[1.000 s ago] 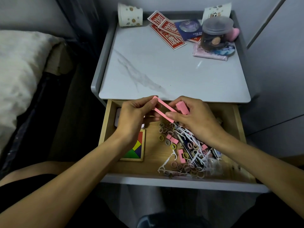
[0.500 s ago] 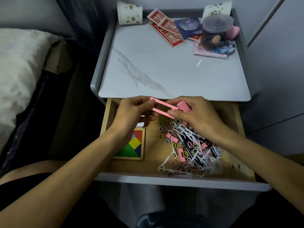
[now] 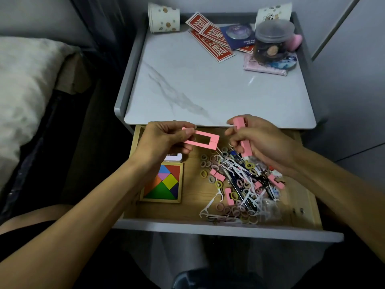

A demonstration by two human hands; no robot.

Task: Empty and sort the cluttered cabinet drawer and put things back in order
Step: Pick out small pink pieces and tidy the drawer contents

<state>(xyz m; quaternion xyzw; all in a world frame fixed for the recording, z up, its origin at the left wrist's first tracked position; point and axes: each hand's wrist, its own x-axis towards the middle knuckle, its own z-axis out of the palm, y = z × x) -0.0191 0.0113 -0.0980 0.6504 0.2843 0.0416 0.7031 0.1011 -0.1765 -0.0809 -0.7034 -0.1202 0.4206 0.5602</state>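
Pink clip half hidden inside right hand.

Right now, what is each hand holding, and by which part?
Left hand pinches the pink frame at its left end; right hand grips a pink bar mid-length.

Dim, bluish indoor light; wide-angle bowing and darkness at edges.

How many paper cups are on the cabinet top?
2. The left paper cup is at the back left corner of the cabinet top. The right paper cup is at the back right, partly hidden behind the jar. No others show.
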